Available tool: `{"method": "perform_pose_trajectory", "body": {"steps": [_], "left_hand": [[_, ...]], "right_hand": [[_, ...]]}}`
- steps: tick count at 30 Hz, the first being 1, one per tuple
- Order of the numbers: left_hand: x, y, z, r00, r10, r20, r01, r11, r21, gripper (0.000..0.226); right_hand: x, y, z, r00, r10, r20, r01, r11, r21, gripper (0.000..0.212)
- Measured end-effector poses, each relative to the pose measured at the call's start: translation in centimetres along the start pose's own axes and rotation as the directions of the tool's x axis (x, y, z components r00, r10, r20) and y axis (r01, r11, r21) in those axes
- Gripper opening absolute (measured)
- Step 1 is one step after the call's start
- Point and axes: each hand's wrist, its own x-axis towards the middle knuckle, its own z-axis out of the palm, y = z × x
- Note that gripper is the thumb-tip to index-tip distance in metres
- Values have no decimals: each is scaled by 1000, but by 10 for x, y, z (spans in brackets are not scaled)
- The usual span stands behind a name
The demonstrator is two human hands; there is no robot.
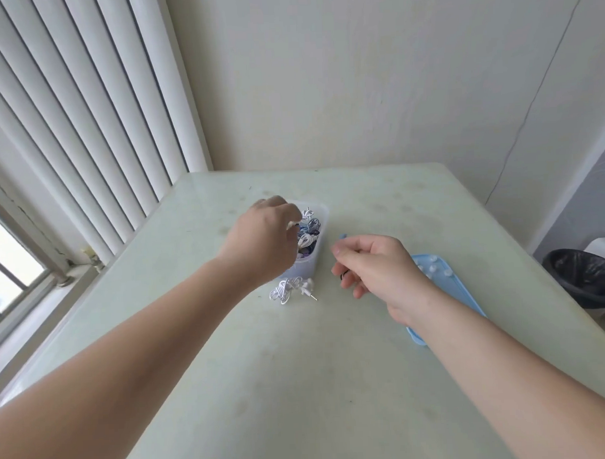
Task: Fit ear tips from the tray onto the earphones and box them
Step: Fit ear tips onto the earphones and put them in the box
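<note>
While left hand (pixel 260 237) fingers curl among earphones (pixel 308 237) in a clear plastic box (pixel 309 263),
grip unseen; beside it, right hand (pixel 377 261) pinches a blue bit (pixel 343 235).

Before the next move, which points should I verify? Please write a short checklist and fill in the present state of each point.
1. Box stands upright and open on the table: ok.
2. Left hand grips an earphone inside the box: cannot tell, its fingers are out of view.
3. Right hand holds a small dark item: ok; what it is: cannot tell.
4. Tray with ear tips lies beside the right hand: ok.
5. White earphone bundle in front of the box has tips fitted: cannot tell.
</note>
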Motion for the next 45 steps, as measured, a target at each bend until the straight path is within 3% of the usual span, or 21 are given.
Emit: {"method": "perform_pose_trajectory", "body": {"steps": [1,3,6,10,14,18,21,24,25,28,32,34,39,45], "left_hand": [[-11,4,-4,996,85,-13,-85,996,-19,17],[-32,9,-5,973,197,118,-200,980,18,16],[-51,6,16,929,122,349,-211,950,232,22],[-62,-2,41,948,136,287,-229,918,324,37],[-61,5,45,960,168,223,-248,880,406,39],[-65,2,53,970,107,216,-174,933,315,39],[-68,9,50,982,73,173,-103,980,170,26],[-64,43,32,975,-68,213,105,980,-169,18],[-62,57,26,954,-131,269,220,917,-332,17],[-58,95,13,881,-196,430,460,565,-685,8],[-55,111,15,842,-175,510,538,205,-818,12],[-53,110,21,819,-151,553,569,90,-817,18],[-51,108,43,831,-105,547,553,45,-832,20],[-45,110,71,860,-187,474,490,49,-870,15]], "right_hand": [[-2,1,-1,1000,5,-3,-5,1000,-1,12],[-5,5,-3,1000,25,-1,-25,1000,8,13],[-15,6,-7,999,47,17,-47,999,18,13],[-29,8,-20,996,76,43,-77,997,16,14],[-42,8,-40,995,92,50,-91,996,-11,14],[-52,10,-56,993,106,46,-104,994,-35,16],[-57,13,-60,992,114,49,-113,993,-29,15],[-61,16,-61,994,91,53,-90,996,-22,8],[-61,17,-60,995,84,58,-82,996,-34,10],[-59,20,-60,993,55,109,-51,998,-39,39],[-56,22,-70,982,-40,185,2,980,200,24],[-54,24,-77,980,-55,191,7,970,244,17],[-41,35,-85,992,-55,110,25,967,254,10],[-32,49,-88,994,-74,86,49,964,261,14]]}}
